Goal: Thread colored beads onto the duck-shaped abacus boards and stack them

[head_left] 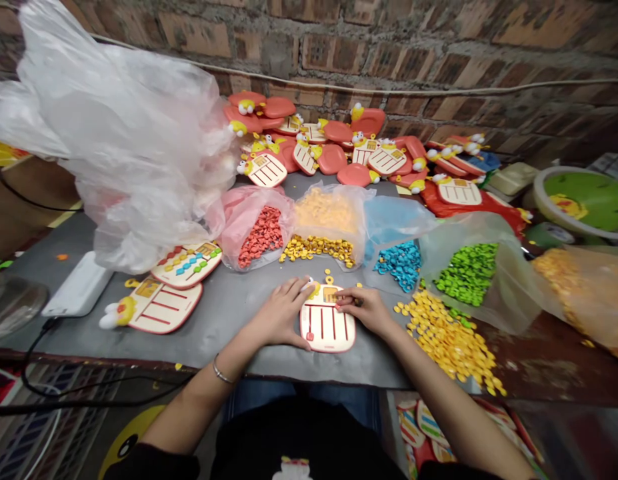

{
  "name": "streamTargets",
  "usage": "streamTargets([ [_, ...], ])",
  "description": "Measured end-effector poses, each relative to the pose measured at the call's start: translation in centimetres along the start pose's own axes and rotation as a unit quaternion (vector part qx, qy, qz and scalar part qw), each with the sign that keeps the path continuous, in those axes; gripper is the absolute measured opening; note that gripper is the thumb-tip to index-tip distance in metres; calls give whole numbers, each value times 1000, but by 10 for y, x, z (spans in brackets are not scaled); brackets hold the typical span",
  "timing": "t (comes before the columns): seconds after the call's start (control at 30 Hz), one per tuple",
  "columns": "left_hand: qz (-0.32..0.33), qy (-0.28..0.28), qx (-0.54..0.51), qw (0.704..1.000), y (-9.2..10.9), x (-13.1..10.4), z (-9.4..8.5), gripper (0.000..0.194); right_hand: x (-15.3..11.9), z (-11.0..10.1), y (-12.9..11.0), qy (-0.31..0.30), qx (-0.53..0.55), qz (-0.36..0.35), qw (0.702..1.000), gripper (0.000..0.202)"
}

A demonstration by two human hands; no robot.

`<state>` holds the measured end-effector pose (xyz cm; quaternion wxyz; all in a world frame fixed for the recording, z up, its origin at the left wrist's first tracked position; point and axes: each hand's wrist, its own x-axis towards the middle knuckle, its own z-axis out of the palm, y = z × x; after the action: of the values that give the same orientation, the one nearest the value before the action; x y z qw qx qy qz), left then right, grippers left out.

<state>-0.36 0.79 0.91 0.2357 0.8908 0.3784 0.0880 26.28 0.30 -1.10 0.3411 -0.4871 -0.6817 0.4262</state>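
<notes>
A cream board with red slots [329, 327] lies flat on the grey table in front of me, one red piece [309, 336] at its lower left slot. My left hand [283, 313] rests along the board's left side, thumb at the lower edge and fingers at the top, spread around it. At the board's upper right, my right hand [363, 308] pinches a small red piece [338, 306] over the slots. Its fingers partly cover the board's upper right corner.
Open bags of red [261, 237], yellow [319, 248], blue [399, 263] and green pieces [469, 270] stand behind the board. Loose yellow pieces [453, 337] lie right. Boards [161, 307] and a white power bank [79, 287] sit left. More boards [331, 160] are piled by the wall.
</notes>
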Motion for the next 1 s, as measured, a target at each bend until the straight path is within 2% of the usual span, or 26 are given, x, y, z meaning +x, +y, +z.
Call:
streamTargets([
  [0.1,-3,-4,3,1000,1,0,0,121,1,13,0,48,-30,1,998,27],
  [0.2,-5,-8,6,1000,1,0,0,122,3,39,-8,105,-67,-16,992,18],
  [0.27,-6,-6,6,1000,0,0,0,122,7,56,-18,95,-82,-41,991,8],
  [0.33,-6,-1,6,1000,-1,-1,1,122,12,66,-29,60,-101,-75,990,5],
  [0.5,1,14,-1,1000,-2,-1,2,119,21,60,-41,-12,-94,-150,984,11],
  [0.83,0,16,1,1000,-1,1,0,119,23,61,-34,-9,-10,-83,996,7],
  [1.0,-6,17,-2,1000,0,2,1,119,23,54,-33,-41,-41,-111,992,9],
])
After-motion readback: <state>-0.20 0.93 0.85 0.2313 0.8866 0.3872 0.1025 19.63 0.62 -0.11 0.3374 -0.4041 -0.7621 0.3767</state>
